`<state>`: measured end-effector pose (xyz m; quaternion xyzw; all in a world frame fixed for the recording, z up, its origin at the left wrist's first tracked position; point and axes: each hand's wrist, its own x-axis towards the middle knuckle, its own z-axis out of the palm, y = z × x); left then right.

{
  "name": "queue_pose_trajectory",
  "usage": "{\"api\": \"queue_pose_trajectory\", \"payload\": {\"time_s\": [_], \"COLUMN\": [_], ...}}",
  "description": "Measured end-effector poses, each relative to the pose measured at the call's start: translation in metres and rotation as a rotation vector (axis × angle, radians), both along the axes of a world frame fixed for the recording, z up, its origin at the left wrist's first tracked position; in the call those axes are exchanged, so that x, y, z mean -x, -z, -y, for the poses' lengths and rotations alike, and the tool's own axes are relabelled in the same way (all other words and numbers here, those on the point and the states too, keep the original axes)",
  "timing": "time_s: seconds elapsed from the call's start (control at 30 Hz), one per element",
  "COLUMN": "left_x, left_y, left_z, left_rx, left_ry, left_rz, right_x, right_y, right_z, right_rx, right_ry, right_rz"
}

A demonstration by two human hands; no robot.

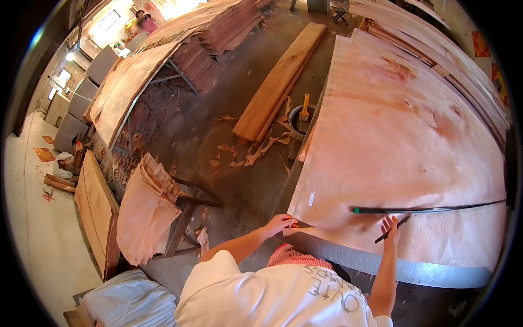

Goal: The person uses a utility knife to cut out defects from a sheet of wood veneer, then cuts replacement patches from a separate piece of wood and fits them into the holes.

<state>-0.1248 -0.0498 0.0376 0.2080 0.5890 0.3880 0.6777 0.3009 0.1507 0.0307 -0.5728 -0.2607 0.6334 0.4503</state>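
Observation:
A large pinkish wood veneer sheet (370, 131) covers the table in front of me and to the right. At its near left corner my left hand (279, 224) is closed, fingers pinching the edge beside a small dark gap. My right hand (390, 225) is over the near part of the sheet, holding a slim dark tool (383, 237) that looks like a knife; its exact kind is unclear. Just beyond this hand lies a long thin black rod (425, 210) with a green end. A small white label (311, 199) sits near the sheet's left edge.
A metal strip (403, 269) edges the table nearest me. Left of the table, a yellow-handled brush (305, 107) rests in a bucket (295, 121). Boards (280, 82) and veneer scraps lie on the floor. Veneer stacks (147, 210) stand left; another person (144, 24) is far off.

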Motion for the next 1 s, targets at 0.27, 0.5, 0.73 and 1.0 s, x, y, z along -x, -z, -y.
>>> {"api": "queue_pose_trajectory", "payload": {"time_s": [0.27,0.5,0.73,1.0], "left_x": [-0.014,-0.035,-0.059,-0.057], "left_y": [0.000,-0.049,-0.017,-0.005], "left_z": [0.017,0.019,0.036,0.037], "left_rx": [0.115,0.011,0.022,-0.431], "left_ry": [-0.022,0.001,-0.466,-0.386], "left_rz": [-0.056,-0.146,-0.152,-1.150], "right_x": [-0.021,-0.110,-0.234,-0.365], "right_y": [-0.043,-0.038,-0.036,-0.005], "right_z": [0.074,0.129,0.194,0.244], "right_rx": [0.038,0.094,0.082,0.167], "right_ry": [-0.267,-0.079,0.076,0.401], "right_rz": [0.241,0.159,0.130,0.019]}}
